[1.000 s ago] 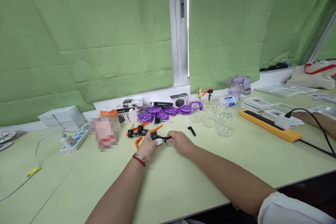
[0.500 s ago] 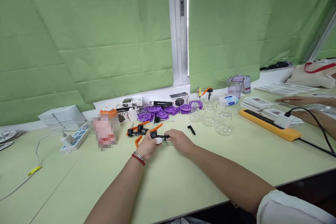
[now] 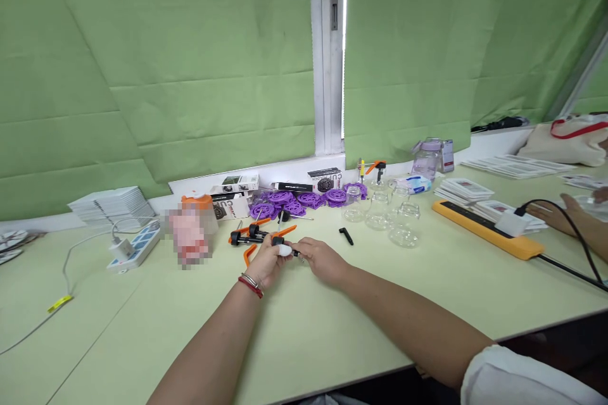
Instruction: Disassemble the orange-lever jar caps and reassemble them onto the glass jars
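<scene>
My left hand [image 3: 266, 262], with a white cover on its thumb, is closed around a black rod-like part [image 3: 278, 241] with a thicker round head. At that part's other end, the fingers of my right hand [image 3: 323, 261] are pinched on it, and a bit of metal [image 3: 301, 258] shows beneath them. Much of the part is hidden by my fingers. Just behind my left hand lie similar black pieces [image 3: 247, 238] and orange levers [image 3: 249, 255]. A small black L-shaped piece [image 3: 346, 236] rests on the table beyond my right hand.
Purple spoked discs [image 3: 308, 200] lie by cup holder boxes [image 3: 230, 206]. Several clear glass vessels [image 3: 404, 228] stand to the right, near a yellow power strip [image 3: 489, 231]. A white power strip [image 3: 137, 245] sits left. Another person's hand [image 3: 553, 212] is at far right.
My right hand has slid slightly left, closer to my left hand, covering more of the black part. At far right, the other person's hands have moved.
</scene>
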Tool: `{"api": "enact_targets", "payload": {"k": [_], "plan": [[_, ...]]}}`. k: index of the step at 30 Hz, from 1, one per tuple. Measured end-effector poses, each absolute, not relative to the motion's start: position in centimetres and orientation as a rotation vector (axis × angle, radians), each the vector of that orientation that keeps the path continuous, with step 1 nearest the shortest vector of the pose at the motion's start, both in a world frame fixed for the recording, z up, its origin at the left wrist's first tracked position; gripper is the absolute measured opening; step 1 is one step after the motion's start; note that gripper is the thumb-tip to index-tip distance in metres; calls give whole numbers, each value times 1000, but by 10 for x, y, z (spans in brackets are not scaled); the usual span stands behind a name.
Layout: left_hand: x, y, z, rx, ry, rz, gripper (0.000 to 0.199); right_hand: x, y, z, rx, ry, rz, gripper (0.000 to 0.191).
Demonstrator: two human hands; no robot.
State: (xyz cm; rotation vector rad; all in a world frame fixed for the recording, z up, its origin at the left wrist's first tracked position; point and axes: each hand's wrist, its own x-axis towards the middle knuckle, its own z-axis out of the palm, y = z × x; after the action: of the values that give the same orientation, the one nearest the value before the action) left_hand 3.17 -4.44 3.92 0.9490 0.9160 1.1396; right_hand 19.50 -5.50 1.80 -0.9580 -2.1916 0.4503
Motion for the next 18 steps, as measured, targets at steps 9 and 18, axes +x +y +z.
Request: {"api": "enact_targets", "payload": {"k": [9, 18], "plan": [[35, -51, 37, 1425, 1034, 1534, 29, 187, -57, 18, -921, -1717, 954, 32], [38, -59, 42, 1970, 1060, 1448, 84, 184, -58, 23, -623, -1242, 1554, 33]]}}
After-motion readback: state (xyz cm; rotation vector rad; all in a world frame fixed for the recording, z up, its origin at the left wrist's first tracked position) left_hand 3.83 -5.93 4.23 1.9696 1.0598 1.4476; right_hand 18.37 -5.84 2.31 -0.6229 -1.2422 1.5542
